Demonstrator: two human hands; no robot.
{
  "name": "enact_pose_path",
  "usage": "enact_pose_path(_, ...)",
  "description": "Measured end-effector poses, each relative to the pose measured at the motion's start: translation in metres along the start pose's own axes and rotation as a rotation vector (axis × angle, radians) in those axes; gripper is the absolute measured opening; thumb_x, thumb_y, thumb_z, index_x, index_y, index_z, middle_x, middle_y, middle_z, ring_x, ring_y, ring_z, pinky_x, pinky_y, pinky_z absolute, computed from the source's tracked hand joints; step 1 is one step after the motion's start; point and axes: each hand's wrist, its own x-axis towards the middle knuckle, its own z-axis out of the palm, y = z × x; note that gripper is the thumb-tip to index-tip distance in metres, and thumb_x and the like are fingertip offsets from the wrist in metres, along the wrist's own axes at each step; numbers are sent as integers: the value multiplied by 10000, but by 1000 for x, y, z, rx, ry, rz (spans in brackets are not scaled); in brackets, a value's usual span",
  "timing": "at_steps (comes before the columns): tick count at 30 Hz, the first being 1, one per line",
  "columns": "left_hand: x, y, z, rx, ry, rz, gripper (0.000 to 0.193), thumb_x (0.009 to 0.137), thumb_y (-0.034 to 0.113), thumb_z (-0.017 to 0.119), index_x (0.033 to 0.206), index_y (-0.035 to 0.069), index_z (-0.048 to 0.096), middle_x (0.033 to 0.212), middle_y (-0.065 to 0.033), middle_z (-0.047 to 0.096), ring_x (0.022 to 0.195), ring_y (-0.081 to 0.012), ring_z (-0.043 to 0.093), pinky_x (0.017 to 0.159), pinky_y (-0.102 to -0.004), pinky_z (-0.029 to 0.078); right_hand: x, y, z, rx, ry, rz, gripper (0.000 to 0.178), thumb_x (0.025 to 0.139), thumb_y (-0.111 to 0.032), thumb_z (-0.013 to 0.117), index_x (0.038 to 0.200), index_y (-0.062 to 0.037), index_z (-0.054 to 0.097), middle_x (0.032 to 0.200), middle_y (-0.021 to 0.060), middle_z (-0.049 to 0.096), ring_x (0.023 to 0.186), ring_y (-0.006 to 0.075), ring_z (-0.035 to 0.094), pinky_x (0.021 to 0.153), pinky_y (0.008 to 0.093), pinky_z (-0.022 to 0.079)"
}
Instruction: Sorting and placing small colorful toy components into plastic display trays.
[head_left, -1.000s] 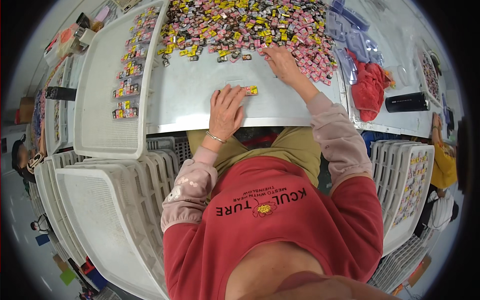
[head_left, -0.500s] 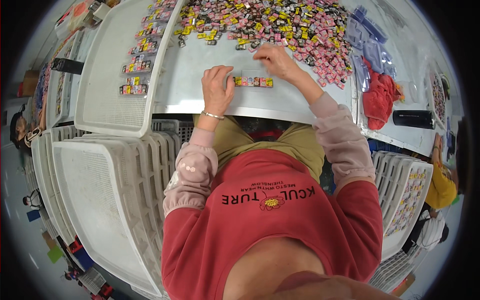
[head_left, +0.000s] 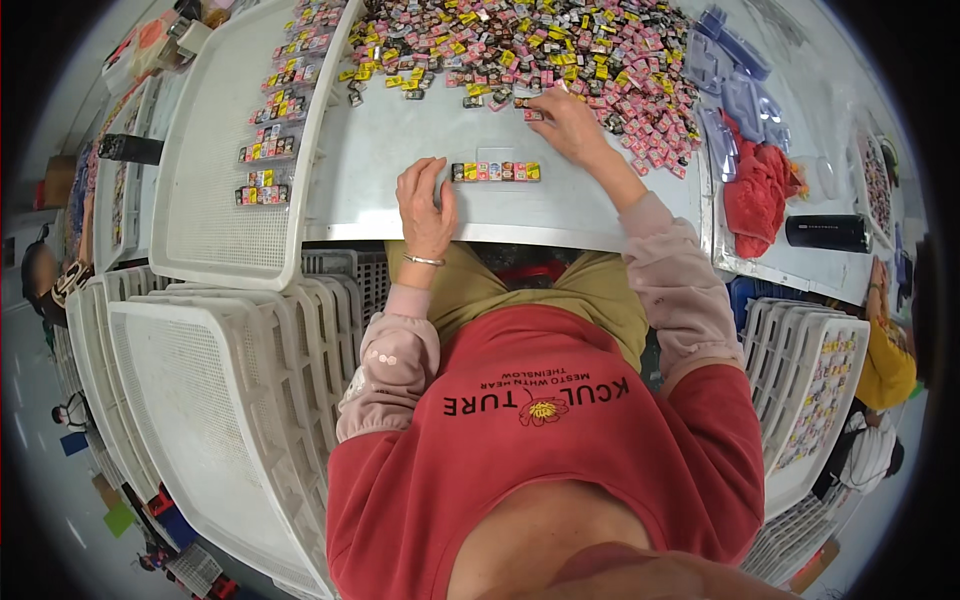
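A short row of small printed blocks (head_left: 496, 172), pink, yellow, dark and blue, stands in a clear plastic tray on the pale tabletop. Just left of this row, my left hand (head_left: 427, 208) rests with fingers loosely curved and apart, holding nothing. My right hand (head_left: 572, 130) reaches to the near edge of a wide heap of loose little blocks (head_left: 560, 45). Its thumb and forefinger close around a small pink block (head_left: 533, 115); the fingers partly cover it.
A white mesh tray (head_left: 215, 225) at left holds filled clear packs (head_left: 268, 150) in a column. Stacked white trays (head_left: 190, 370) stand below it. To the right lie clear plastic packs (head_left: 740, 100), a red cloth (head_left: 757, 200) and a black bottle (head_left: 828, 232). Other people work at both sides.
My right hand has moved slightly nearer and closed its fingertips on a pink block. My left hand has drawn a little back from the block row.
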Motion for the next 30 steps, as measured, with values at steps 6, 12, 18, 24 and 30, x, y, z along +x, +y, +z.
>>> enact_pose_path(6,-3,-3,-3,-5,-9,-13,287,762,-11,558,1043,20,604,1067,-130,561,984,-288,524,852,-354,426,1,4,7,-36,51,-112,238,744,-80,666,973,-20,639,859,119,590,727,231,593,646,314,481)
enact_pose_path(12,1,8,-8,87,-105,46,308,742,24,591,1048,48,604,1089,-114,562,1022,-285,512,896,-375,388,-8,-2,-5,765,-135,348,194,815,-160,672,964,-52,610,815,-5,599,714,71,570,586,211,432)
enact_pose_path(18,2,12,-9,125,-234,306,398,710,77,628,1104,61,572,1157,-89,537,1104,-301,462,907,-416,384,-2,-33,6,871,-330,463,151,812,-181,690,892,-84,606,740,-18,614,641,45,565,514,169,409)
enact_pose_path(24,5,15,-10,97,-370,408,358,742,125,622,1084,44,558,1135,-84,534,1099,-280,464,925,-419,371,5,-49,39,500,-252,278,165,761,-138,687,808,12,637,663,61,640,587,91,608,539,242,489)
enact_pose_path(30,4,13,-11,113,-365,403,342,750,135,611,1077,50,559,1134,-80,536,1096,-262,467,934,-419,358,7,-55,38,512,-286,379,164,761,-154,683,787,7,663,627,72,646,593,129,637,521,280,495)
